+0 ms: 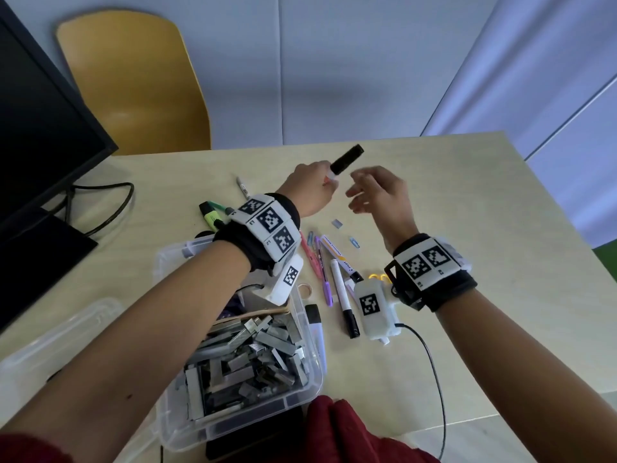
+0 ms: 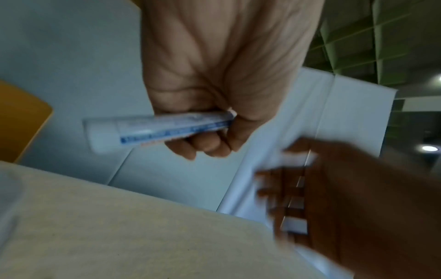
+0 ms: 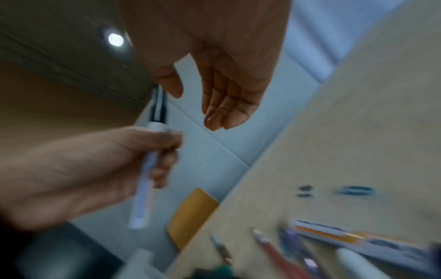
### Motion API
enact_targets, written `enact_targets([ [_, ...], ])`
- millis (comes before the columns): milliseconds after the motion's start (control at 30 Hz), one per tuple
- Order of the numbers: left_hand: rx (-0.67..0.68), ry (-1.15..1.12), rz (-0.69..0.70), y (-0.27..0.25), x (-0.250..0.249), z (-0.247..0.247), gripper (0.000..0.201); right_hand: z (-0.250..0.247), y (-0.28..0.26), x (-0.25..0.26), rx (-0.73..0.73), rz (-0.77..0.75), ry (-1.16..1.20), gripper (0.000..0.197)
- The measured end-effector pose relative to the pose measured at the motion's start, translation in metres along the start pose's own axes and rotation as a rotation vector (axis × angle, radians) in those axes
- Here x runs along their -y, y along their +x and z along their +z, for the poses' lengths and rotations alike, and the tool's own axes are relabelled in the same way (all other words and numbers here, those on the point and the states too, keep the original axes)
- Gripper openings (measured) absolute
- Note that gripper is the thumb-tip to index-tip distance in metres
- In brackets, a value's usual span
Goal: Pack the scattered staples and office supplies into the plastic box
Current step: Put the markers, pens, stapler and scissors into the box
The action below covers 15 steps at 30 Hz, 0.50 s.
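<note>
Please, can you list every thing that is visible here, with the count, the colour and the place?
plastic box: one, clear, near left of table, full of grey staples
box lid: one, clear, left of box
marker: one, white with black cap, in left hand
highlighter: one, yellow-green, beyond box
pens and markers: several, pink, purple, white, orange, right of box
paper clips: two, blue, table centre
loose staple strip: one, grey, table centre
tape roll: one, beige, beside box
monitor: one, black, far left
chair: one, yellow, behind table
table: one, beige
hands: left hand grips marker; right hand empty, fingers relaxed

Beige table [image 1: 467, 202], pens [image 1: 344, 305], plastic box [image 1: 300, 389]
</note>
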<state>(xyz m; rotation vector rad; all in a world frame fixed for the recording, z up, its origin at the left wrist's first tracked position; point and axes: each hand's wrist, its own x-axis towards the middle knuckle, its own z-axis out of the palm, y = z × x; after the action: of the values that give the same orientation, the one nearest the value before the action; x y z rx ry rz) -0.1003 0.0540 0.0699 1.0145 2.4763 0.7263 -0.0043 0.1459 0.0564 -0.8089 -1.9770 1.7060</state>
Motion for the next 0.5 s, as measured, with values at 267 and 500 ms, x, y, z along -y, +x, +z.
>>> enact_targets([
  [267, 0.113, 0.125, -0.099, 0.004, 0.001, 0.001, 0.012, -0.013, -0.005, -0.105, 0.361, 0.300, -0.974, 0.028],
  [500, 0.371, 0.408, -0.027, 0.022, -0.023, 0.023, 0.030, -0.017, -0.007, -0.110, 0.269, 0.218, -0.814, 0.021],
])
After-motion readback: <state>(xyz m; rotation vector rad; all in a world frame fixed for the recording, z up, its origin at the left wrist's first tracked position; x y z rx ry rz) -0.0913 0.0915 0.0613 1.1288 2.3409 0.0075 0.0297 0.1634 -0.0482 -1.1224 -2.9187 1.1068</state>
